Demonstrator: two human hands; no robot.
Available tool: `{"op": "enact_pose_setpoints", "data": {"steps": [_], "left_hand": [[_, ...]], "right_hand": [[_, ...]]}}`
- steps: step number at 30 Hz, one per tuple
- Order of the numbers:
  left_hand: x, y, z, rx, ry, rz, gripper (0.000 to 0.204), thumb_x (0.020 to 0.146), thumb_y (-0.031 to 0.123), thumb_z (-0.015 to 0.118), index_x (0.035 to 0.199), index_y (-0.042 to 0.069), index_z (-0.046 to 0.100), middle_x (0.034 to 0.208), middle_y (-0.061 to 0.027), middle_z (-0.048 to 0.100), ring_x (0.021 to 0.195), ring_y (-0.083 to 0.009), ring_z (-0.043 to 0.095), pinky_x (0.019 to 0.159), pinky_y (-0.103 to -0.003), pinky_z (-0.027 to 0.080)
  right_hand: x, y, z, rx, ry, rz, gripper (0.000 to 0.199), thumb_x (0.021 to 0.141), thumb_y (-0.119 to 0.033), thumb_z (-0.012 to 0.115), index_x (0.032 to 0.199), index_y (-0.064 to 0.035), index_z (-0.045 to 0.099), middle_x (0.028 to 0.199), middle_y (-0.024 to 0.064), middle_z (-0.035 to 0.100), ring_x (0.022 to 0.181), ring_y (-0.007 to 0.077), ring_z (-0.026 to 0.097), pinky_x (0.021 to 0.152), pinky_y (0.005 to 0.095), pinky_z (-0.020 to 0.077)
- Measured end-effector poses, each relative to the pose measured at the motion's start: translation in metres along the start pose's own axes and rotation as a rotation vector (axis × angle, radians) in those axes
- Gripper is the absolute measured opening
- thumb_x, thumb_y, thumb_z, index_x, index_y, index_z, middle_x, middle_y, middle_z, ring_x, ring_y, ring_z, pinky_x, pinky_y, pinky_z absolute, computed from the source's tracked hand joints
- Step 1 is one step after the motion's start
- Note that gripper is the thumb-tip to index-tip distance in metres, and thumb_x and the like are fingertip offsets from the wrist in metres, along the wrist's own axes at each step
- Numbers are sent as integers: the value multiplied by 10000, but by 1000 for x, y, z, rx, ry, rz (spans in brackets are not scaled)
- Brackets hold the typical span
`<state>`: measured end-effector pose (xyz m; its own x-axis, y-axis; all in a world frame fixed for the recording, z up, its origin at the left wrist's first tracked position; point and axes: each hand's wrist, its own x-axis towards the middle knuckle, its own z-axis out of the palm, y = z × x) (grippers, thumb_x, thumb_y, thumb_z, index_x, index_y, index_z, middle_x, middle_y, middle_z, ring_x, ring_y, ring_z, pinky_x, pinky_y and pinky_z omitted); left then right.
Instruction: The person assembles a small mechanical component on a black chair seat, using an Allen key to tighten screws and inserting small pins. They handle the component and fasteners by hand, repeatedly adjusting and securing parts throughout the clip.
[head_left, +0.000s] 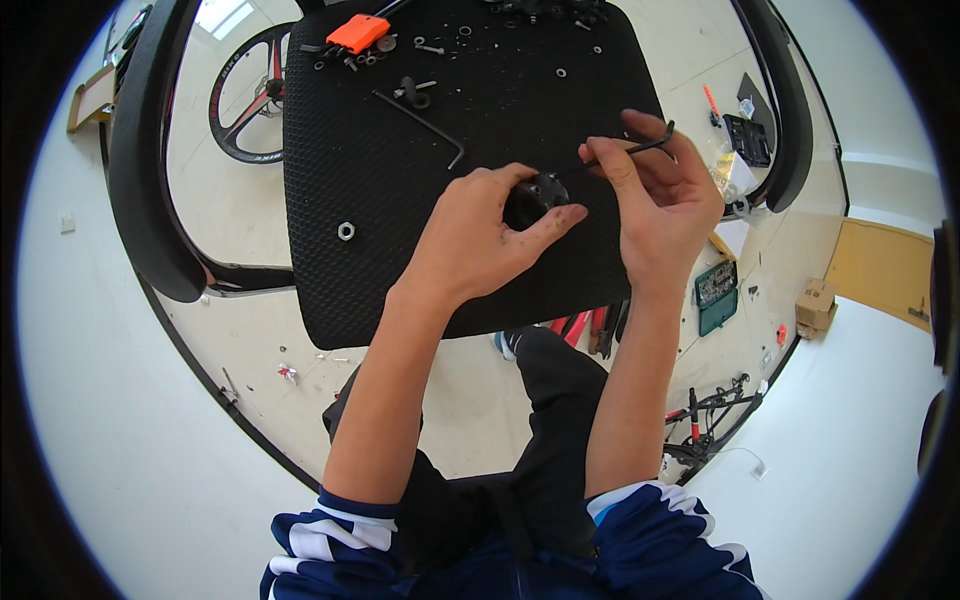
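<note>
Just right of the frame's centre, the left hand (480,235) grips a small round black part (535,198) that sits on the black textured counter (380,200), fingers curled over it and thumb pressed against its lower right side; the right hand (660,195), directly to the right, pinches a bent black hex key (640,147) between thumb and fingers, the key's long end pointing left toward the round part, though whether the tip touches it cannot be told; both hands are closed on what they hold.

Toward the upper middle of the counter lies a second, longer hex key (425,122), well apart from the hands; a silver nut (346,231) rests alone at the left of the counter; an orange tool (358,32) sits at the top edge among scattered washers and bolts (440,45); a bicycle wheel (250,100) lies on the floor at the upper left; a green case (716,295) lies on the floor at the right, below the right hand.
</note>
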<state>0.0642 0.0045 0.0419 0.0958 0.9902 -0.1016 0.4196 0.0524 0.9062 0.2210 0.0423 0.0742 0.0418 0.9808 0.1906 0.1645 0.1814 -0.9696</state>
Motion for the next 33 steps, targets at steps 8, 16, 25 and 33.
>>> {"op": "enact_pose_setpoints", "data": {"steps": [8, 16, 25, 33], "left_hand": [[1, -9, -5, -371, 142, -141, 524, 977, 511, 583, 868, 7, 678, 678, -48, 594, 611, -108, 544, 566, -270, 431], [1, -4, -22, -530, 183, -200, 708, 1003, 634, 389, 677, 55, 635, 576, -8, 557, 526, -95, 544, 525, -244, 427], [0, -2, -34, -609, 56, -264, 772, 974, 671, 400, 584, 42, 621, 507, -21, 529, 473, -116, 525, 483, -258, 404], [-1, -2, -35, -544, -19, -307, 736, 975, 652, 355, 587, 77, 599, 506, -26, 539, 456, -112, 518, 491, -251, 397]], "right_hand": [[4, -9, -13, 135, -140, 149, 249, 1043, -161, 533, 1186, 12, 640, 721, -41, 431, 608, 24, 345, 543, 197, 309], [-4, -28, 3, -344, -506, -51, 116, 984, -130, 608, 961, -19, 632, 742, 72, 618, 642, 159, 544, 595, 274, 416], [15, -31, -6, -423, -764, -126, 130, 991, -100, 568, 917, -5, 617, 709, 59, 567, 609, 153, 504, 579, 268, 393], [19, -26, -2, -406, -848, -152, 69, 947, -94, 634, 947, -27, 651, 688, 83, 582, 584, 194, 518, 559, 289, 403]]}}
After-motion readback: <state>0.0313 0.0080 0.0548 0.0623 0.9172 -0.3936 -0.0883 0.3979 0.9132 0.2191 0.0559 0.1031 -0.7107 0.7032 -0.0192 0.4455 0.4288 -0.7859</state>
